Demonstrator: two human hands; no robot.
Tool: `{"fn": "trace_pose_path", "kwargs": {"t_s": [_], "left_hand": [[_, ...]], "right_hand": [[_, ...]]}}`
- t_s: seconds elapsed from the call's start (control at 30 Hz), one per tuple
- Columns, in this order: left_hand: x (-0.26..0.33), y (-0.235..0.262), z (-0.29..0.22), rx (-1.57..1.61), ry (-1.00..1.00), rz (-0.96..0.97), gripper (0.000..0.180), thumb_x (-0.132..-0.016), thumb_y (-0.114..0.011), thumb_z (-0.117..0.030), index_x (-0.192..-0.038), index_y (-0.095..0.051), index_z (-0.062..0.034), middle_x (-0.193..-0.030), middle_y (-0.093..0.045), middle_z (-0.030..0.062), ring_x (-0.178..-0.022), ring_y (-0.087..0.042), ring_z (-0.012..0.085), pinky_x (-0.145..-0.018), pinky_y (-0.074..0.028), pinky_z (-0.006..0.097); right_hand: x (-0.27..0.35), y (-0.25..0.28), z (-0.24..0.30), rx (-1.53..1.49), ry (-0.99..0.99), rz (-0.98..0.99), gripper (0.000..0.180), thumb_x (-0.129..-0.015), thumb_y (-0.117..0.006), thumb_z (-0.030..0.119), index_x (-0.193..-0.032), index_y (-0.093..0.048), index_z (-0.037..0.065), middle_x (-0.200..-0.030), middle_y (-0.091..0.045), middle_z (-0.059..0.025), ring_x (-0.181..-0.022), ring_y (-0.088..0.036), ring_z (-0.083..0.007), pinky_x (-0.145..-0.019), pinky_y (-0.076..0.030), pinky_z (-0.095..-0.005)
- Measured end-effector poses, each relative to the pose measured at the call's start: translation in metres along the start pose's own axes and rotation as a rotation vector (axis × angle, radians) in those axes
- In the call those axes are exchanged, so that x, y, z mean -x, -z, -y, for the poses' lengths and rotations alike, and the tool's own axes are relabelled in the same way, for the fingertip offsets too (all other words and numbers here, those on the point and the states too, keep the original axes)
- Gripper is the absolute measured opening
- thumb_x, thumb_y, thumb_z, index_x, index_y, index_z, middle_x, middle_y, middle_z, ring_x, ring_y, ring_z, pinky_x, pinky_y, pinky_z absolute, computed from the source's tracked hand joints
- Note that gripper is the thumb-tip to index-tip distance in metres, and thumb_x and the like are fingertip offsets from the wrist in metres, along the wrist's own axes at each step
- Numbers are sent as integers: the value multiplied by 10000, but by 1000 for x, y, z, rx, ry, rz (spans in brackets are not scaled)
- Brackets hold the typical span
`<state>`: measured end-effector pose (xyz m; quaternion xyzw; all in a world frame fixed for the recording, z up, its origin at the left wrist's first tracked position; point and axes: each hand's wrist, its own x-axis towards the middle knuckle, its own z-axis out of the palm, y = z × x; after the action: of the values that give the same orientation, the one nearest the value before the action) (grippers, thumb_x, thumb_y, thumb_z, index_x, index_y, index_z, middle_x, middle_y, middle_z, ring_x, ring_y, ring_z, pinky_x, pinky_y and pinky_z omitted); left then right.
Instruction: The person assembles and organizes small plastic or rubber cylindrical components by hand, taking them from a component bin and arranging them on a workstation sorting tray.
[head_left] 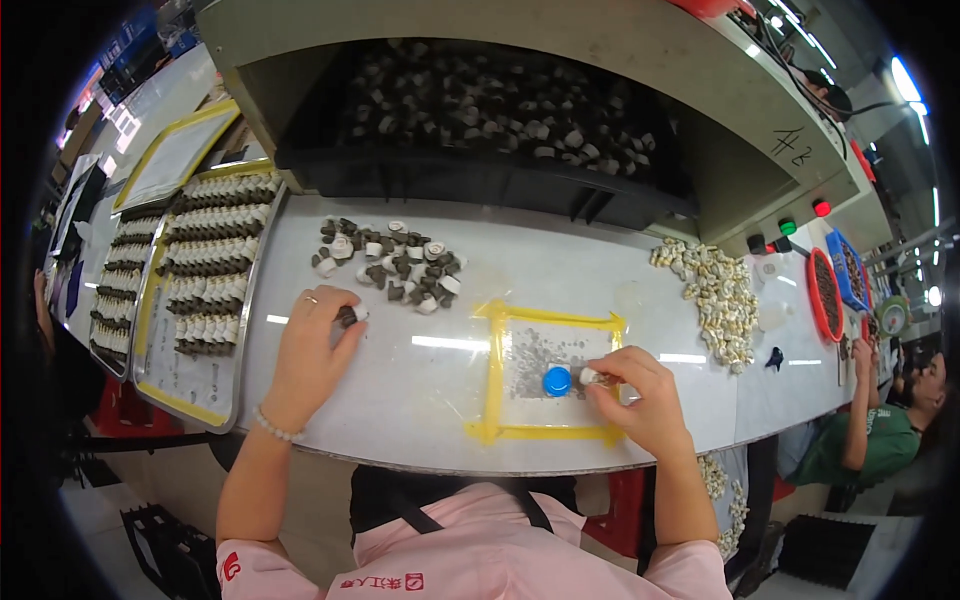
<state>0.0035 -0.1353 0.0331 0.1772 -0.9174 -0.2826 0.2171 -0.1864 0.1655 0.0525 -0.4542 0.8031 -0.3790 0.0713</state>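
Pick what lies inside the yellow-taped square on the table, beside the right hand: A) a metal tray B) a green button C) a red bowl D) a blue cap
D: a blue cap lies inside the yellow-taped square, touching the right hand's fingertips.

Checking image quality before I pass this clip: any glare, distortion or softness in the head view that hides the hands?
Head view: strong fisheye bend, with the table edge curving and black corners; bright streaks of lamp glare on the tabletop between the left hand and right hand; ceiling lights blown out at the right rim; both hands fairly sharp, small parts at their fingertips soft.
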Motion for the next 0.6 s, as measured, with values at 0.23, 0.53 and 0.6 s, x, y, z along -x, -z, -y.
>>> {"fn": "trace_pose_path", "kwargs": {"t_s": [0.23,0.53,0.6], "left_hand": [[19,-5,-24,552,281,-19,316,-746,-627,96,-1050,-578,22,-931,-552,56,-904,-572,128,-740,-499,240],[50,-51,-79,1536,612,262,315,-752,-618,135,-1045,-555,35,-1018,-599,120,-851,-620,177,-768,-539,292],[48,-56,-89,1569,632,260,322,-760,-615,129,-1060,-548,34,-1013,-609,128,-843,-628,183,-763,-540,292]], "right_hand": [[-11,-9,11,160,195,127,170,-667,-672,41,-834,-647,32,-790,-596,-74,-715,-584,-245,-634,-494,-346],[-20,-6,26,370,265,235,152,-663,-668,38,-815,-655,34,-757,-584,-70,-696,-572,-237,-626,-486,-346],[-19,-6,25,368,262,239,128,-673,-656,49,-799,-641,33,-748,-567,-73,-715,-567,-242,-647,-483,-353]]}}
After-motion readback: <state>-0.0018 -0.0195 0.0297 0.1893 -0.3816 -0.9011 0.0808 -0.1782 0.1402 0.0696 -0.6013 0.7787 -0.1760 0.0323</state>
